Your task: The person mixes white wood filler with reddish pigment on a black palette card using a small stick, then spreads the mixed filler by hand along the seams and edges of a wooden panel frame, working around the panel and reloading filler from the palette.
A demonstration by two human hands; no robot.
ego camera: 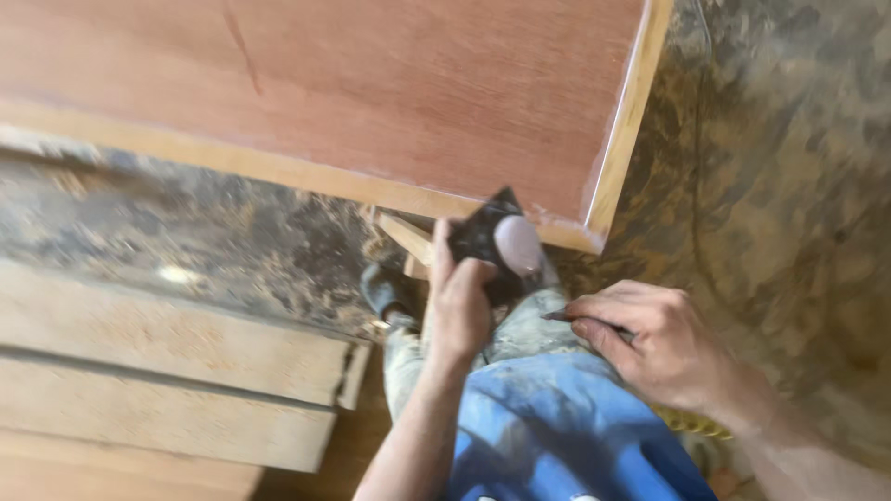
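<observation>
blue, paint-flecked trousers [557, 417] nearest, filling the bottom of the view. just above them, right hand [654, 339] curled shut on a thin dark tool [594, 323], perhaps a pencil or a blade, too blurred to tell; held low over the thigh, apart from the work. left hand [459, 301] a little farther on, fingers wrapped tight round a dark sanding block [487, 237] with a pale rounded knob [517, 243], pressed against the near edge of the reddish plywood panel [390, 93], close to its near right corner. pale edge strip [631, 111] down the panel's right side, a whitish smear along the near edge by that corner. short wooden offcut [406, 237] poking out under the near edge, just beside the block. rough planks [167, 371] stacked to the left, dusty sawdust-strewn floor [789, 186] beyond and to the right. judged step: smoothing the near edge at the corner, not yet finished. next move likely calling for steady, flat pressure along the edge toward the corner, block kept level to avoid rounding the thin face veneer, right hand kept clear.
</observation>
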